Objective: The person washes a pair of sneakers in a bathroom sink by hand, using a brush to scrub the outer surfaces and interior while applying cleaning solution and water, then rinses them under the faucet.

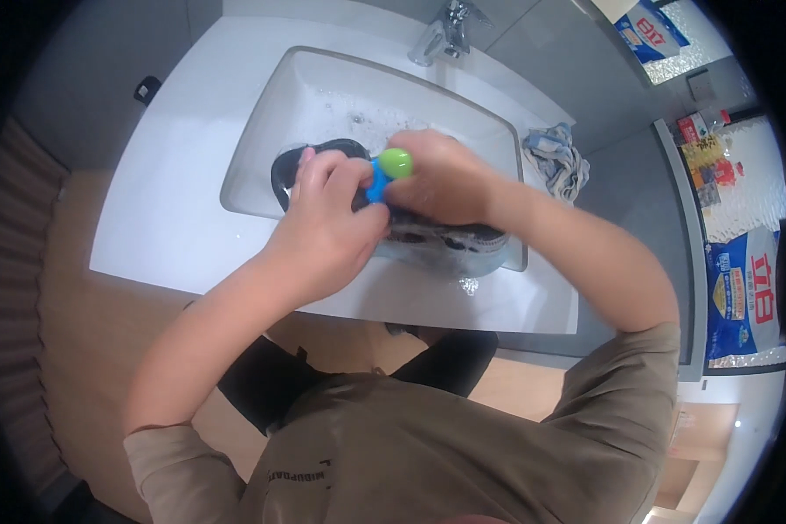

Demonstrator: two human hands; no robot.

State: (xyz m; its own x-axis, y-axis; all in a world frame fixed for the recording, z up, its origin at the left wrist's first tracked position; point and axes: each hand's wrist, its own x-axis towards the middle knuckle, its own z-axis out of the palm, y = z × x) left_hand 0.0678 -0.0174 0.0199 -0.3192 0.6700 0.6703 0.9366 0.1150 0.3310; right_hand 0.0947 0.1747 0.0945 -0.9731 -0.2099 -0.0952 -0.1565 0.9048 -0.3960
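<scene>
A dark shoe (287, 175) with a pale, patterned side lies sole up over the front part of a white washbasin (262, 150). My left hand (334, 196) grips the shoe near its middle, fingers curled over it. My right hand (442, 173) is closed around a blue and green brush handle (396, 164) and presses against the shoe, close beside my left fingers. The brush's bristles are hidden by my hands. Suds and bubbles (360, 120) lie in the basin behind the shoe.
A chrome faucet (457, 29) stands behind the basin. A crumpled, patterned cloth (557, 160) lies on the right of the white countertop (164, 170). Farther right, blue detergent bags (743, 295) and a bottle with a red cap (704, 124) stand by textured glass. Water drops sit on the front edge.
</scene>
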